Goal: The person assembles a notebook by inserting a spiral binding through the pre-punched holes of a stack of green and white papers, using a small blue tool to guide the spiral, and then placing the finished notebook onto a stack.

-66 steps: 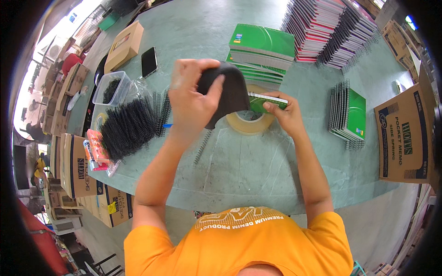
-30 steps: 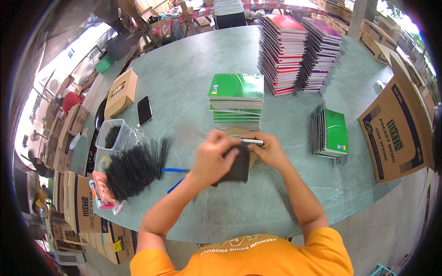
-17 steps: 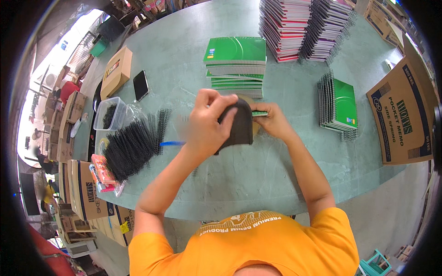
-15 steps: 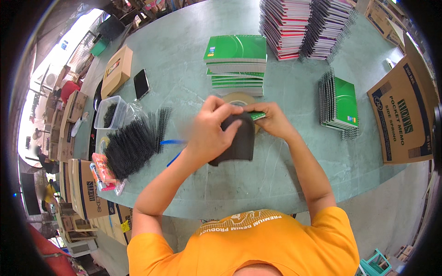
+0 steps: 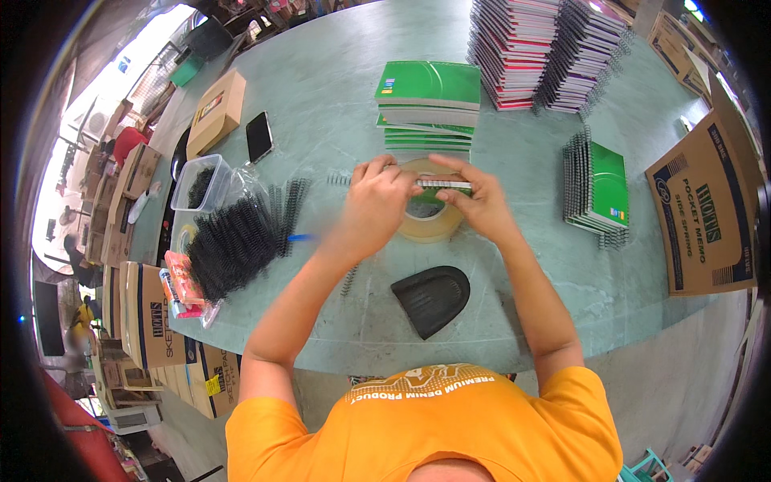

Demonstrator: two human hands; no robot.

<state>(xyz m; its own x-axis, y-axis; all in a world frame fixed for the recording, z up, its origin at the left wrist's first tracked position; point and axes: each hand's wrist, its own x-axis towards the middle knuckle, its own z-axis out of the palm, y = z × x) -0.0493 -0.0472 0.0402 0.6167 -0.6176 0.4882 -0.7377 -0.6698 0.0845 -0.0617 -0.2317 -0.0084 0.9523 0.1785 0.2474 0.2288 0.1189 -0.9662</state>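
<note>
Left fingers gripping spiral, right fingers notebook, black pad spaced from table edge

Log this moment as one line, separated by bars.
right hand: holding small green notebook | left hand: at notebook's left end | black curved pad: on table, untouched | tape roll: on table

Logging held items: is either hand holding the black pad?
No, the black pad lies on the tabletop, apart from the left hand and right hand.
</note>
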